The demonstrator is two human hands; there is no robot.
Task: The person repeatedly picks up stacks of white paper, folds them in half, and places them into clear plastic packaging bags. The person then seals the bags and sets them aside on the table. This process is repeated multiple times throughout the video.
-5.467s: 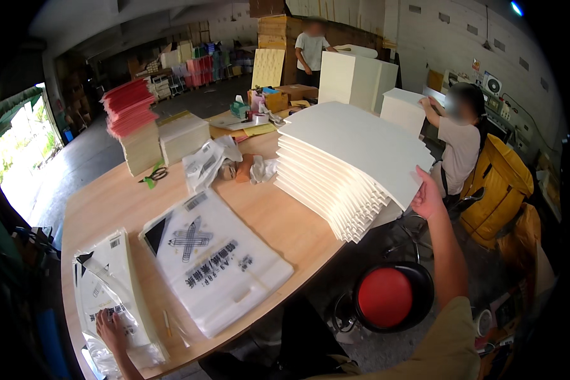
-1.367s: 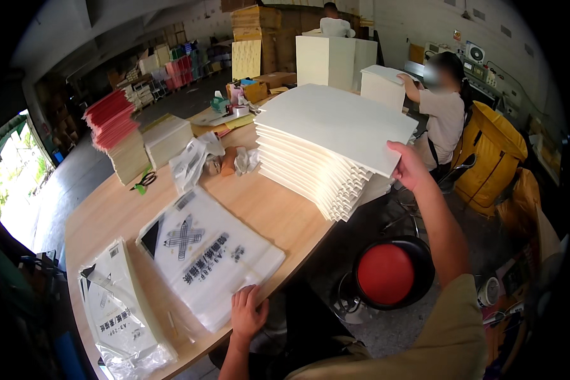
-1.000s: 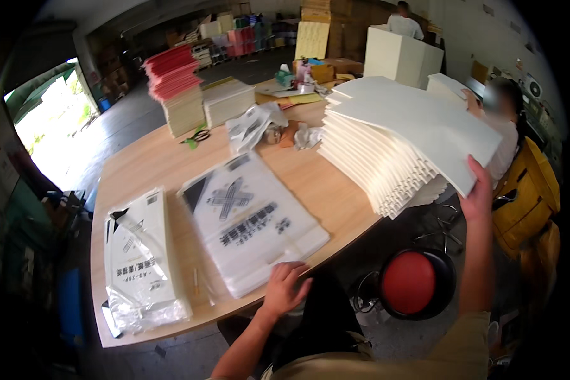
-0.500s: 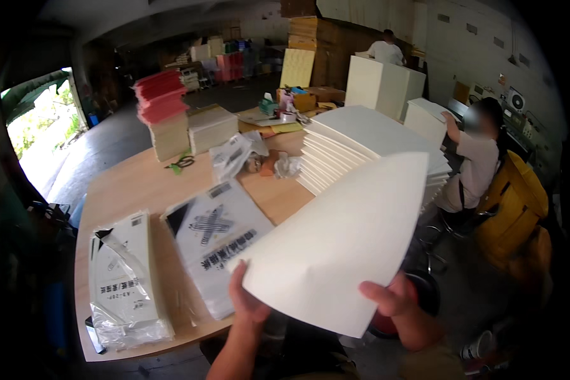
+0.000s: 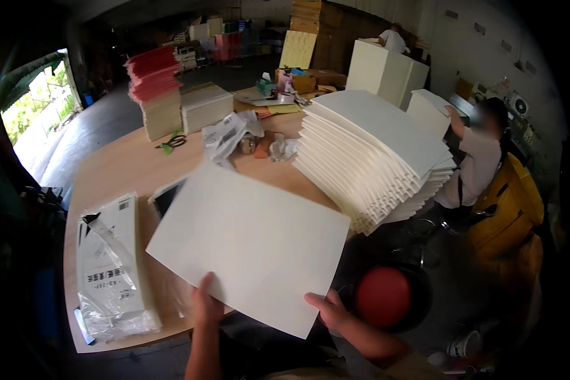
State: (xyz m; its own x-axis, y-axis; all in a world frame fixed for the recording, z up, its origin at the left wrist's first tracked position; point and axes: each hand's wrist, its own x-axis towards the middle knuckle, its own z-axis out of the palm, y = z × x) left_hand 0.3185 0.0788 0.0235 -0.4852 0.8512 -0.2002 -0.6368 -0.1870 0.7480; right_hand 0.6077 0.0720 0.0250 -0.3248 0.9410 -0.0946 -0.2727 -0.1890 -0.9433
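A white sheaf of paper [image 5: 253, 234], whose thickness I cannot make out, is held out in front of me above the table's near edge. My left hand [image 5: 207, 303] grips its near edge with the thumb on top. Near the right corner, my right hand [image 5: 328, 310] pinches it the same way. Under the paper, a printed plastic bag [image 5: 166, 193] is mostly covered, with only a dark corner showing. Beyond it to the right rises a tall stack of white paper [image 5: 373, 136], fanned in staggered layers.
Plastic-wrapped paper packs [image 5: 113, 266] lie at the table's left. Scissors [image 5: 173, 142], crumpled plastic [image 5: 229, 134], and a pink-topped paper stack [image 5: 153, 92] are farther back. A red round stool [image 5: 384, 296] stands at right. A co-worker [image 5: 475, 152] sits beyond, touching another white stack [image 5: 426, 114].
Both hands have carried the paper leftward, away from the tall stack and over the printed plastic bag. The paper has turned flatter, and the red stool has come into fuller view.
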